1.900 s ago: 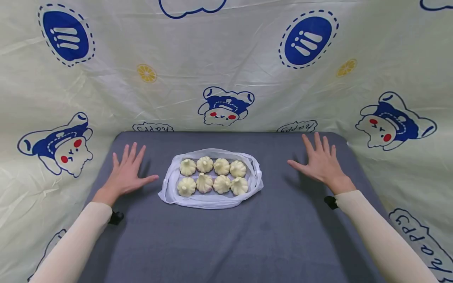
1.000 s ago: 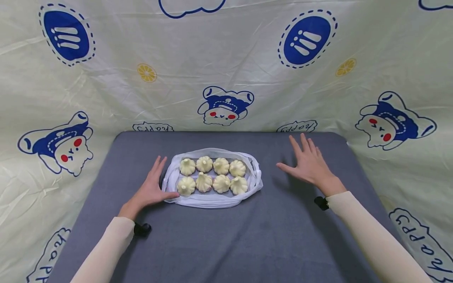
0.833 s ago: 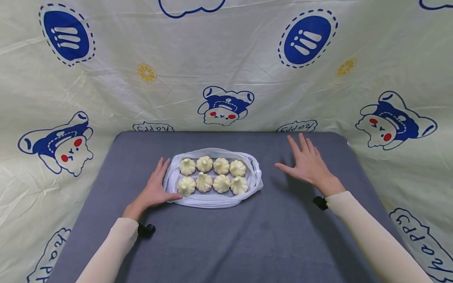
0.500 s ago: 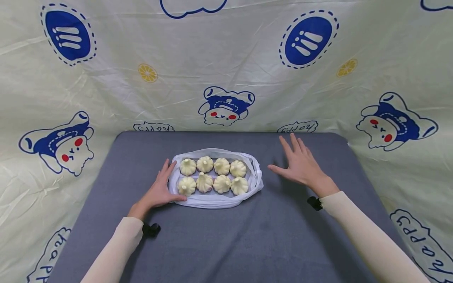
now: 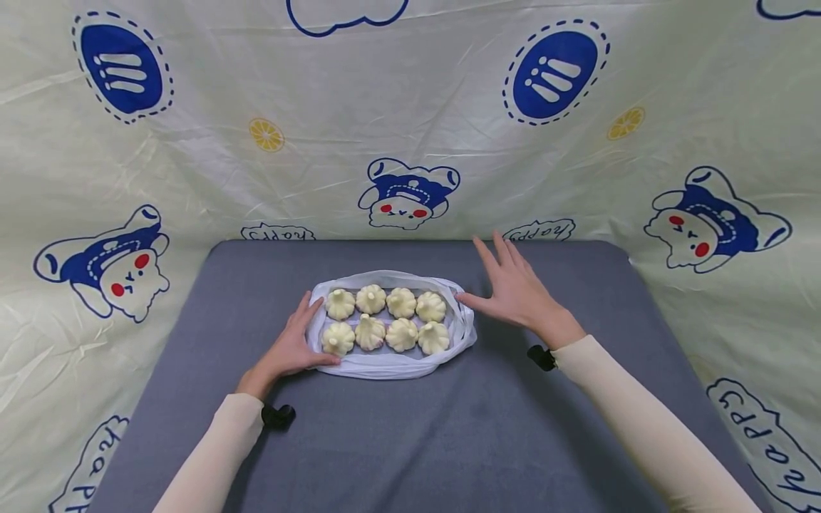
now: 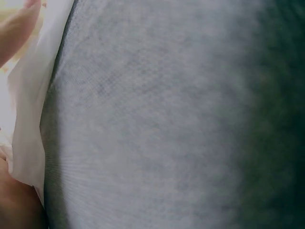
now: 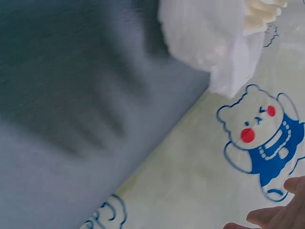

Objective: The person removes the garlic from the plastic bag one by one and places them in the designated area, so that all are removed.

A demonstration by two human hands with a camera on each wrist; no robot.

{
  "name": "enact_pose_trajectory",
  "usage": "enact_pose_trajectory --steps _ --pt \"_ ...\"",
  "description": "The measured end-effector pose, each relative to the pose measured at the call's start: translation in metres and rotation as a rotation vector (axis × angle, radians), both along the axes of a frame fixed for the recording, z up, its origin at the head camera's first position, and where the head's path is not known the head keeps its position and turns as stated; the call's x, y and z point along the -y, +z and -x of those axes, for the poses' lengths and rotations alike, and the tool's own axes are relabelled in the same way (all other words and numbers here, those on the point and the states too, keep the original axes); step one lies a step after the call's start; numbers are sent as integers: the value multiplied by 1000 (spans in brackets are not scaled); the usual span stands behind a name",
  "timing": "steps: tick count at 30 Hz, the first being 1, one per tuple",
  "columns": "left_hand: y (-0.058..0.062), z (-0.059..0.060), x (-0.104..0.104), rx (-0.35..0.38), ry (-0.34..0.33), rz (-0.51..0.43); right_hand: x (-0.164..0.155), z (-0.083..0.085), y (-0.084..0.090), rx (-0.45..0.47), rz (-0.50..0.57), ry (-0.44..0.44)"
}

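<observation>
Several pale garlic bulbs (image 5: 402,335) stand in two rows inside an open white plastic bag (image 5: 391,368) on the grey cloth. My left hand (image 5: 291,349) touches the bag's left end, its thumb along the near corner and its straight fingers along the outer side. In the left wrist view a digit (image 6: 16,29) overlaps the bag's rim (image 6: 29,119). My right hand (image 5: 518,296) is spread at the bag's right end, its thumb tip by the rim; whether it touches cannot be told. The right wrist view shows fingertips (image 7: 281,214) low right and the bag (image 7: 205,36) above.
A grey cloth (image 5: 410,442) covers the table, whose rounded far edge meets a pale printed curtain (image 5: 308,192) that hangs behind and at both sides. A black wrist camera (image 5: 279,417) is on the left wrist, another (image 5: 541,358) on the right.
My left hand has moved right from beside the bag onto its left end. The right hand has come left to the bag's right end. Bag and garlic bulbs have stayed put.
</observation>
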State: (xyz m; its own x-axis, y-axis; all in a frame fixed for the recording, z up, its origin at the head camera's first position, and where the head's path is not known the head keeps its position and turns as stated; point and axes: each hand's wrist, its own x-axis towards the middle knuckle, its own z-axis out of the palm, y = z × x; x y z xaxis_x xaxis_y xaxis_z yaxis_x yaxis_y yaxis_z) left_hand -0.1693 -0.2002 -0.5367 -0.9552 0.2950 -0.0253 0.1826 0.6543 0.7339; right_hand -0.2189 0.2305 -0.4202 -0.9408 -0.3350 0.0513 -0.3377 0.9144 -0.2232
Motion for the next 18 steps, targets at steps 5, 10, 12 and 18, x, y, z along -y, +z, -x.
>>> enact_pose_trajectory --steps 5,10,12,18 --pt "-2 2 0 5 -28 7 21 1 6 9 24 50" --pt "-2 1 -1 11 -44 3 42 1 5 34 51 97" --pt "-2 1 -2 10 -45 0 50 1 4 46 59 116" --pt "-2 1 -2 1 -54 0 74 0 1 102 136 186"
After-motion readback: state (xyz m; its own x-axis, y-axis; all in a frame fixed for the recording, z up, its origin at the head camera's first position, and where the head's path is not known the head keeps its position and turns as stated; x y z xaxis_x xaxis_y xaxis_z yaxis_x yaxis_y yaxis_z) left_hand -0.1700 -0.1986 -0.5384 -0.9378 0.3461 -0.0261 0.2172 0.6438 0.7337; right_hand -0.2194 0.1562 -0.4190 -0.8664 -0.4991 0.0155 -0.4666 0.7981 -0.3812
